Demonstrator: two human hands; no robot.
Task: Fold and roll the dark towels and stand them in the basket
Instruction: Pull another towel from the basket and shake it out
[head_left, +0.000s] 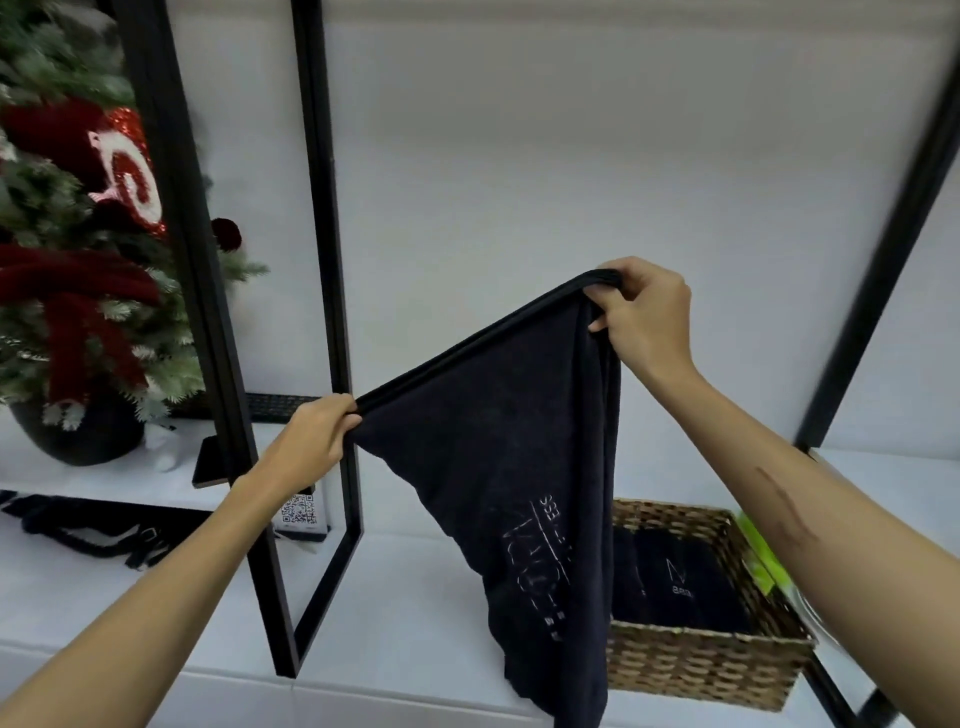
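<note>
1. Holding the dark towel (498, 457) up over the bench (415, 597), I pinched its hem: left hand (317, 436) low, right hand (644, 312) high.
2. It hung beside the basket (701, 660), spread ready for folding, I judged.

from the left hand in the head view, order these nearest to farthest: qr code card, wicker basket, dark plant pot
1. White QR code card, just below the left hand.
2. Dark round plant pot, off to the left.
3. Woven wicker basket, far right, beyond the hanging dark towel.
</note>
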